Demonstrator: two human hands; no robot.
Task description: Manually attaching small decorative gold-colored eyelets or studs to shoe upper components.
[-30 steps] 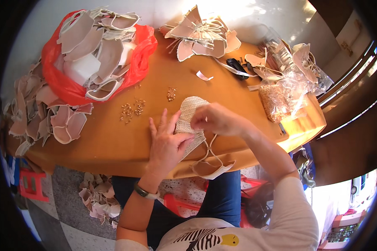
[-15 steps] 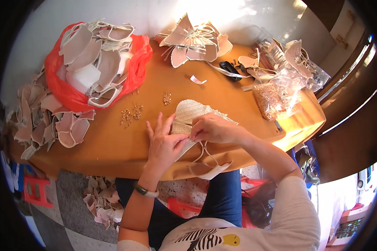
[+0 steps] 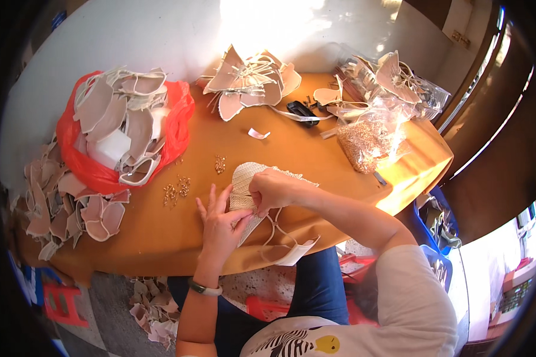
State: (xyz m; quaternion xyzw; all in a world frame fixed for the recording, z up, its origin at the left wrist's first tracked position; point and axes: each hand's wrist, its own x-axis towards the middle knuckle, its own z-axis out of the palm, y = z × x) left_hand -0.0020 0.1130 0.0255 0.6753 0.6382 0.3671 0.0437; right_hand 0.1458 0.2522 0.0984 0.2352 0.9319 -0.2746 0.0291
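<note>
A cream shoe upper with a woven herringbone pattern (image 3: 244,174) lies at the near middle of the table. At its left edge my left hand (image 3: 220,227) pinches it between thumb and forefinger, the other fingers spread. My right hand (image 3: 275,188) is closed over the upper, fingertips pressed together close to the left thumb; anything small between them is hidden. From the piece a thin cream strap (image 3: 273,228) loops down to a pale curved part (image 3: 296,252) hanging over the table's edge. Small gold fittings (image 3: 171,193) lie in little heaps to the left.
Pinkish shoe pieces (image 3: 96,215) are piled at the left, beside a red plastic bag (image 3: 180,113) stuffed with more. Another strapped bundle (image 3: 244,80) sits at the back. On the right are a black holder (image 3: 302,113) and a clear bag of gold fittings (image 3: 361,147).
The whole view has shifted, so the table sits lower and further left. My right hand has turned, its fingertips pointing more downward. Both hands stay at the upper.
</note>
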